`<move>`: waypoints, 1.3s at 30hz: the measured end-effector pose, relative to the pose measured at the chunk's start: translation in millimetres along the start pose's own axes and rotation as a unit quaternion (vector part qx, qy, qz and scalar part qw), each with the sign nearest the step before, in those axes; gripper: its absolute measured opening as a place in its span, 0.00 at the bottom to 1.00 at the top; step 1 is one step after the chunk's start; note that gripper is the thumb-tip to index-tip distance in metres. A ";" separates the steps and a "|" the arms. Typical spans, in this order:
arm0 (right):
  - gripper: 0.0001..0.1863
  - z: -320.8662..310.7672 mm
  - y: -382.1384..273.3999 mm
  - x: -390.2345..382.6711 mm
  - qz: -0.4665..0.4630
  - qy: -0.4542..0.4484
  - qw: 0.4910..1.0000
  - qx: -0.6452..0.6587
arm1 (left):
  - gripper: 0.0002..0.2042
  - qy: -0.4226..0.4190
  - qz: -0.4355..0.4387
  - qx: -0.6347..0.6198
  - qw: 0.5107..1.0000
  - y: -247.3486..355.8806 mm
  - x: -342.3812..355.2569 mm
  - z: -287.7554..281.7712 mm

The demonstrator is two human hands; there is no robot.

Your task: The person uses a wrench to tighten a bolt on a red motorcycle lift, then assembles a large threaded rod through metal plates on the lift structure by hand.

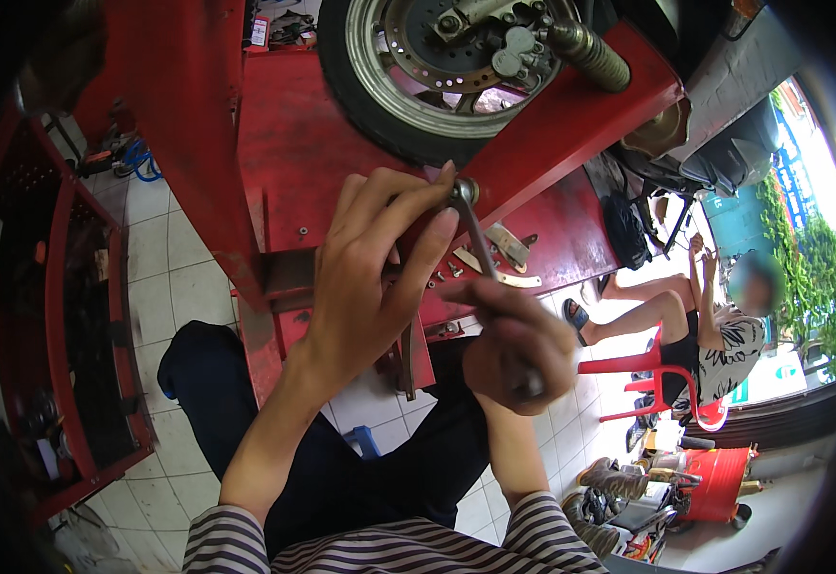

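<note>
Head view. The left hand (365,277) reaches up, fingers spread, with its fingertips (445,222) pressed at the ring head of a long grey metal wrench (480,251). The right hand (518,344), just below and right of the left, is clenched around the wrench's lower handle. The wrench head sits at the edge of a red painted steel lift platform (293,143). Directly above both hands stands a black motorcycle tyre with silver rim and brake disc (437,67). Loose small bolts and flat metal brackets (504,258) lie on the platform right of the hands.
</note>
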State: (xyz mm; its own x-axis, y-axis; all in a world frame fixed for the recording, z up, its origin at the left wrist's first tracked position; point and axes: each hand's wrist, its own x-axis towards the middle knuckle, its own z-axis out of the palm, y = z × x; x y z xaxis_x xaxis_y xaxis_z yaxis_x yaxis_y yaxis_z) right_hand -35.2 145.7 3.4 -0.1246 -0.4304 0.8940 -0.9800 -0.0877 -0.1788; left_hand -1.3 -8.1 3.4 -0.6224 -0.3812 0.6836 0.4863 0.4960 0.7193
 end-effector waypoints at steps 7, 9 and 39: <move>0.23 11.9 -7.7 73.0 0.128 0.124 0.980 -0.088 | 0.09 -0.012 -0.002 0.019 1.000 0.2 -0.9 -1.5; 0.22 15.4 -6.1 89.0 0.164 0.133 0.969 -0.125 | 0.09 -0.007 0.002 0.023 1.000 -0.8 -1.8 -0.9; 0.10 -14.1 -26.6 58.1 0.088 -0.011 0.987 0.134 | 0.12 0.040 -0.046 -0.102 0.993 -5.3 -1.1 7.6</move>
State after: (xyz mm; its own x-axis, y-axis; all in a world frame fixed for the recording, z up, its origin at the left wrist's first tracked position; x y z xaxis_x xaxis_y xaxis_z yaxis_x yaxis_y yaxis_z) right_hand -18.6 135.7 66.0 -0.2823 -0.4787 0.8313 -0.8667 -0.2441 -0.4349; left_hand -7.8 -4.3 -2.1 -0.6230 -0.4831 0.6151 0.5486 0.2907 0.7839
